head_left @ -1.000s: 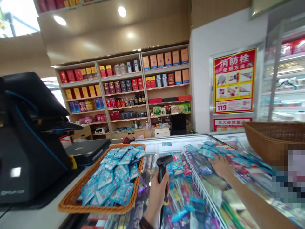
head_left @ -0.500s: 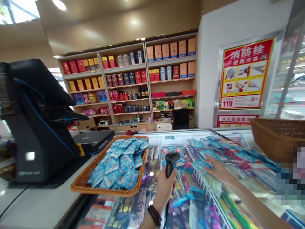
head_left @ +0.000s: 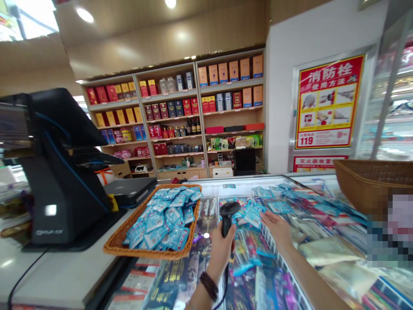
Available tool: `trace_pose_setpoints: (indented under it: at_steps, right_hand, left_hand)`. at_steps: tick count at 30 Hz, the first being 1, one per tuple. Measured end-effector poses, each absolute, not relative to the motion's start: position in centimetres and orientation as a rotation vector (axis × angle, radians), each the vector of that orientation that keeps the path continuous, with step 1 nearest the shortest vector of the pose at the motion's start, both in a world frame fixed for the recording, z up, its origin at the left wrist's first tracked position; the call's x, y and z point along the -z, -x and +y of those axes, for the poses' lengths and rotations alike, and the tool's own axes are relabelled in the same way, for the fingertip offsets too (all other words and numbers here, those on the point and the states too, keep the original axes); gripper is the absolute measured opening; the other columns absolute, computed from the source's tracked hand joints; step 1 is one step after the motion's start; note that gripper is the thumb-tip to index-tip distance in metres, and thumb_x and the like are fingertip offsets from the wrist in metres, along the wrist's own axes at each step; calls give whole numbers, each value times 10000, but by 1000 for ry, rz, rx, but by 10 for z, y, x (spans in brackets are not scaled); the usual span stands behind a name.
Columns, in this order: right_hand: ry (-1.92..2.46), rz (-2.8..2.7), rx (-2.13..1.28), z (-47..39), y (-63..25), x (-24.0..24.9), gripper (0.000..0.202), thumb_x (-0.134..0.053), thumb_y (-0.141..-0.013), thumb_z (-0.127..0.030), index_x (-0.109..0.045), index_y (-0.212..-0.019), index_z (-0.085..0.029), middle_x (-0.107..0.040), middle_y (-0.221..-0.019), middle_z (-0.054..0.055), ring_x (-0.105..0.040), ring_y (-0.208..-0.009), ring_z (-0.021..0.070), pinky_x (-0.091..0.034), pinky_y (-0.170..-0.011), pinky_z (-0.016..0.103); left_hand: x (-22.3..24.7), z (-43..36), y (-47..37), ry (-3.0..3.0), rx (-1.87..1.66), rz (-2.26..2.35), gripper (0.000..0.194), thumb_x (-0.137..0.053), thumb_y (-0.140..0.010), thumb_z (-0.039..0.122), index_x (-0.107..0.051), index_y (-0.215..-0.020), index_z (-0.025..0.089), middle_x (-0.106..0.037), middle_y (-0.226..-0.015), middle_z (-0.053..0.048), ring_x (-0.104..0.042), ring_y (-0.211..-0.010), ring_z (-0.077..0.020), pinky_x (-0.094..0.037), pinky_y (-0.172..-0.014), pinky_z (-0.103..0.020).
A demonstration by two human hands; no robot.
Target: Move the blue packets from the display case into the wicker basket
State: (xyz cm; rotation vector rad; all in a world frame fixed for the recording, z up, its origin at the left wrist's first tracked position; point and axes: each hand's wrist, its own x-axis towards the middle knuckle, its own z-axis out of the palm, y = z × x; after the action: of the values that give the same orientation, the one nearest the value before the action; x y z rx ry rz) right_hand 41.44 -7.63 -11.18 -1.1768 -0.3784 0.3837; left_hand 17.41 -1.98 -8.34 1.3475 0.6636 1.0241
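Observation:
A black handheld scanner (head_left: 228, 215) is upright in my left hand (head_left: 221, 247), fingers wrapped round its handle, its head pointing away. Just to the right, my right hand (head_left: 276, 228) grips the edge of a blue packet (head_left: 253, 214) that lies close to the scanner head. An orange-brown wicker basket (head_left: 112, 245) on the left holds many blue packets (head_left: 161, 219). More blue packets (head_left: 280, 207) are scattered over the glass-topped freezer, beyond my right hand.
A black terminal (head_left: 71, 181) stands on the counter (head_left: 64, 275) at the left, beside a flat black box (head_left: 130, 190). Another wicker basket (head_left: 371, 185) is at the right. Shelves of boxed goods (head_left: 177, 107) line the back wall.
My right hand has moved left with a blue packet, bringing it near the scanner. My left hand still holds the scanner, shifted slightly. The view has turned a little.

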Motion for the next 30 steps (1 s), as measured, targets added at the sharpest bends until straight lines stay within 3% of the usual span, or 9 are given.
trace_pose_setpoints:
  at_steps: [7,14,19,25,30]
  right_hand:
    - [1100,-327,-368,-75,-421,118,725,-1195,-396,-712,-884,-888,-281,-875,-863,61,-915,-936,390,-808,-1094,687]
    - [1096,-347,-331,-74,-423,121,760,-1168,-458,-754,-871,-970,-277,-883,-932,102,-914,-1094,456,-813,-1029,682]
    - [1086,-324,-320,-74,-424,122,685,-1159,-502,-727,-867,-949,-299,-897,-958,77,-912,-1016,392,-832,-1007,630]
    - [1059,-283,-325,-73,-423,120,762,-1194,-417,-730,-863,-944,-290,-898,-953,71,-915,-1006,388,-825,-1074,662]
    - [1074,-274,-319,-76,-420,116,739,-1177,-421,-701,-854,-946,-293,-895,-963,73,-925,-1053,415,-805,-1139,703]
  left_hand:
    - [73,-28,-169,-1434,-871,588,818,-1017,-741,1000,-604,-867,305,-542,-538,94,-472,-423,-123,-358,-473,-270]
    - [64,-38,-166,-1481,-767,553,709,-1011,-838,890,-603,-892,313,-498,-539,111,-477,-441,-133,-352,-500,-271]
    - [67,-39,-168,-1496,-745,534,712,-1004,-843,904,-612,-906,314,-476,-553,125,-478,-437,-134,-352,-481,-272]
    - [67,-42,-166,-1512,-716,526,653,-1004,-888,847,-669,-982,294,-525,-572,115,-492,-447,-138,-364,-489,-280]
    - [67,-42,-166,-1513,-709,518,629,-992,-908,816,-639,-964,298,-506,-559,116,-466,-451,-130,-355,-495,-275]
